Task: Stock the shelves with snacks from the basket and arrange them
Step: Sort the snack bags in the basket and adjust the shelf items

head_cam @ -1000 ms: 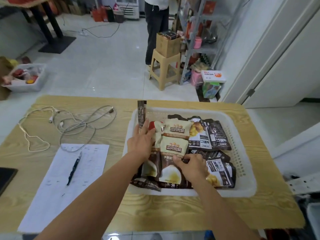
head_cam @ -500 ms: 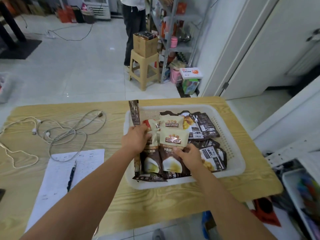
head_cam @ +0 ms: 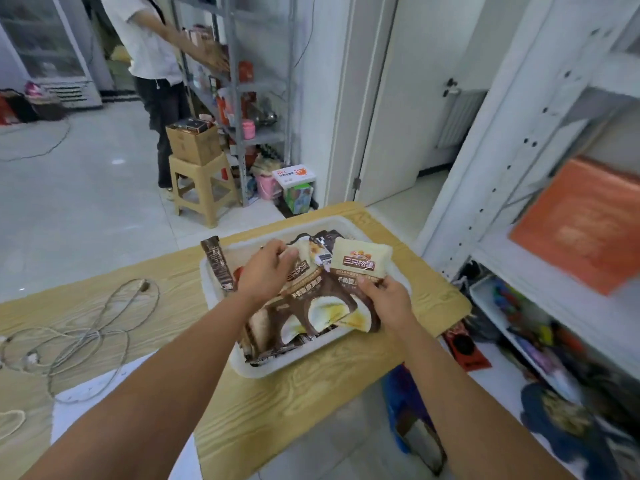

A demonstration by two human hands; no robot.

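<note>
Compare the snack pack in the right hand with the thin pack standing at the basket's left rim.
The held pack is wide and cream-topped; the thin pack is narrow and dark brown. The right hand grips the held pack; the thin pack stands untouched at the basket rim. Both are snacks.

My left hand [head_cam: 266, 270] covers the top corner of the left snack packet [head_cam: 303, 271]; my right hand [head_cam: 389, 301] hides the right snack packet's [head_cam: 362, 263] lower part. The goods on the lower shelf [head_cam: 526, 320] are blurred. The bench [head_cam: 277, 410] runs off the left edge.
</note>
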